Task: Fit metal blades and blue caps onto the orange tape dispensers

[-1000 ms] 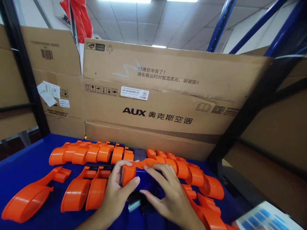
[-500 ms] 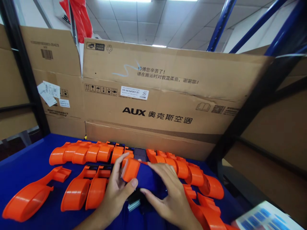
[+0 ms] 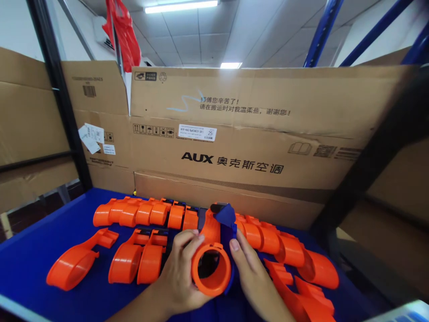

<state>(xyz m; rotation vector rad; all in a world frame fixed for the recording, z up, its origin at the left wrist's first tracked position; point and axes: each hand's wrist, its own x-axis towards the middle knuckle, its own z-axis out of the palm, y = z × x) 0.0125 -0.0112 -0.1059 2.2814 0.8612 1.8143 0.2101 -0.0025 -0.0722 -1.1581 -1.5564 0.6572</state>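
My left hand (image 3: 181,268) is closed around the orange half of a plastic tape dispenser (image 3: 212,288), whose round open ring faces me. Against its right side sits a blue plastic half (image 3: 229,232), gripped between the thumb and fingers of my right hand (image 3: 251,273). The two halves are side by side and look close together; whether they are joined I cannot tell. A dark piece shows at the top of the held dispenser. Left of my left hand stand two orange dispenser parts (image 3: 125,264) with dark ends.
Rows of orange dispenser parts (image 3: 144,212) line the back of the blue table (image 3: 27,250), with more on the right (image 3: 291,250). One lies apart on the left (image 3: 72,268). Behind stands a cardboard wall (image 3: 234,147). A white-and-blue item (image 3: 409,313) is at the lower right.
The held dispenser has been turned so its round ring now faces me and its top points away. Both hands have shifted with it, and my view has tilted slightly.
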